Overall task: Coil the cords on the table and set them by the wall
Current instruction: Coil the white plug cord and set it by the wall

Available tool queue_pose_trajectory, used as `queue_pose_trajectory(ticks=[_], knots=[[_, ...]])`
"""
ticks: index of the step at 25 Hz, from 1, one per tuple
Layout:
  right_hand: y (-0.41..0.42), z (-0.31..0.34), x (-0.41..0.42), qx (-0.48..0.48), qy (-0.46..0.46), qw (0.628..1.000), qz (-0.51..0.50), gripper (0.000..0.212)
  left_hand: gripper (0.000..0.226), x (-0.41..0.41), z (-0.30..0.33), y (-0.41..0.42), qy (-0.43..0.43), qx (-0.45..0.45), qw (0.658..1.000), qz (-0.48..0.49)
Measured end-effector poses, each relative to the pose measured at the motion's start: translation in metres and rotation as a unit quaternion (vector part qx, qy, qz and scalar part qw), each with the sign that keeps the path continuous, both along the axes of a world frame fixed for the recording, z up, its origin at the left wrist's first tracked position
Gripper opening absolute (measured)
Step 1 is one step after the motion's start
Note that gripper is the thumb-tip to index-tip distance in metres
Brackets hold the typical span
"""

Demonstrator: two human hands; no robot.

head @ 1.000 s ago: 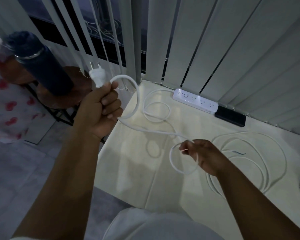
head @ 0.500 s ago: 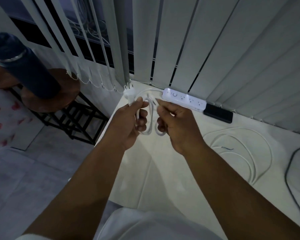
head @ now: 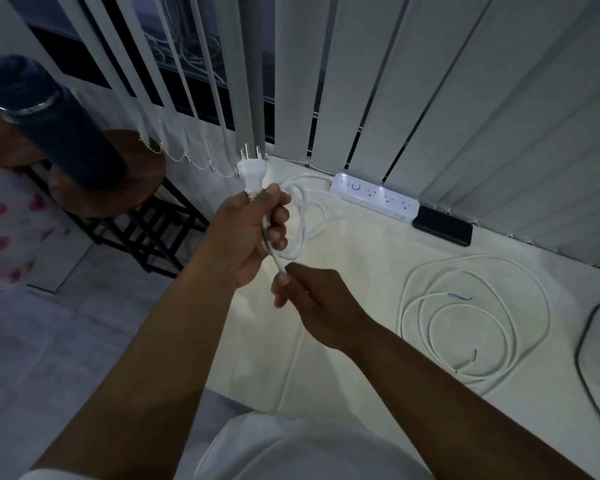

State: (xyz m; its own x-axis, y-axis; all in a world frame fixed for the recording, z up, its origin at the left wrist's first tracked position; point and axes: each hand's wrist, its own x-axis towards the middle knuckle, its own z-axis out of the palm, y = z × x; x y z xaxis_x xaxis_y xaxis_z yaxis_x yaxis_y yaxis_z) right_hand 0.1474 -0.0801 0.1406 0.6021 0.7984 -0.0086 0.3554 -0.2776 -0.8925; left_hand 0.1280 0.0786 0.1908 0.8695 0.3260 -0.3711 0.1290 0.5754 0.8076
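Observation:
My left hand (head: 248,233) is closed around the white power cord (head: 300,216) just below its white plug (head: 252,169), whose prongs point up. Loops of that cord hang from this hand over the table's left end. My right hand (head: 309,296) pinches the same cord a little below the left hand. The cord runs back to the white power strip (head: 374,197) lying against the blinds. A second, thin white cable (head: 475,320) lies in loose rings on the table (head: 343,341) to the right, untouched.
A black block (head: 442,228) lies beside the power strip at the blinds. A dark cable (head: 589,344) curves along the table's right edge. Left of the table stand a dark flask (head: 49,119) and a round wooden stool (head: 118,178) on a black frame.
My right hand has dropped from beside the left hand to below it, sliding down the cord. The left hand keeps the plug and has gathered loops.

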Motion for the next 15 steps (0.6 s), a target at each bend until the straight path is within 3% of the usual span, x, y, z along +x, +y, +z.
queue_pose_trajectory(ticks=[3, 5, 7, 9, 11, 13, 15], knots=[[0.002, -0.025, 0.010, -0.055, -0.174, 0.975, 0.125, 0.042, 0.027, -0.008, 0.007, 0.006, 0.003, 0.005, 0.999, -0.032], [0.002, -0.043, 0.025, -0.188, -0.309, 0.917, 0.170, 0.031, 0.028, -0.013, 0.014, 0.012, 0.001, 0.001, 0.999, -0.053], [-0.002, -0.053, 0.047, -0.312, -0.341, 0.863, 0.205, 0.029, 0.025, -0.019, 0.019, 0.024, -0.010, 0.011, 0.997, -0.072], [-0.002, -0.051, 0.075, -0.324, -0.207, 0.903, 0.192, 0.026, 0.022, -0.027, 0.019, 0.037, -0.014, 0.046, 0.996, -0.075], [0.007, -0.045, 0.099, -0.280, -0.039, 0.954, 0.097, 0.030, 0.021, -0.032, 0.011, 0.045, 0.014, 0.080, 0.995, -0.063], [0.018, -0.036, 0.115, -0.237, 0.024, 0.971, -0.032, 0.043, 0.023, -0.032, -0.002, 0.047, 0.054, 0.083, 0.994, -0.038], [0.031, -0.030, 0.123, -0.206, 0.136, 0.957, -0.155, 0.047, 0.024, -0.028, -0.018, 0.043, 0.093, 0.062, 0.994, -0.005]])
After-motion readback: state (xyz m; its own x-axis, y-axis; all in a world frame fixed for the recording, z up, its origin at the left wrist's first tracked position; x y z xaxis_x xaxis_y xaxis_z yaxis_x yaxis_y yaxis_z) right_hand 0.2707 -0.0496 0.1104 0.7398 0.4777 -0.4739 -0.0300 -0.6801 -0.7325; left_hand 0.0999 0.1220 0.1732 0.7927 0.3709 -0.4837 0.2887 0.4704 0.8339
